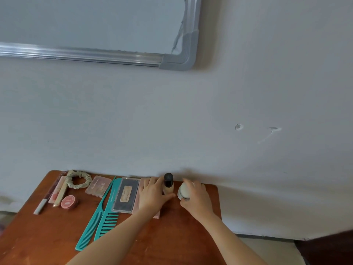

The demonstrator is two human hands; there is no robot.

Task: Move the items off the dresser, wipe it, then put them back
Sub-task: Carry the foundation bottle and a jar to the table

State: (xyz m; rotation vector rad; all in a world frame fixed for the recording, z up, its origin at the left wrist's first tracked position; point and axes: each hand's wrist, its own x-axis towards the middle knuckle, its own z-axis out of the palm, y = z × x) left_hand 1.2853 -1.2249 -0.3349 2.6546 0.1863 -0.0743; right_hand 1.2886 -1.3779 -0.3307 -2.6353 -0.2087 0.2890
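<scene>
At about 1 o'clock on the brown desk (47, 236), near its far edge by the wall, the left hand (152, 196) has its grip curled round an upright foundation bottle (168, 183) with a black cap. At the bottle's 3 o'clock, the right hand (196, 199) closes its grip over a round white jar (183, 190). Toward the left hand's 9 o'clock lie a dark palette case (126, 196), teal combs (110, 207), a pink compact (98, 186), a scrunchie (77, 180) and a red tin (68, 202).
</scene>
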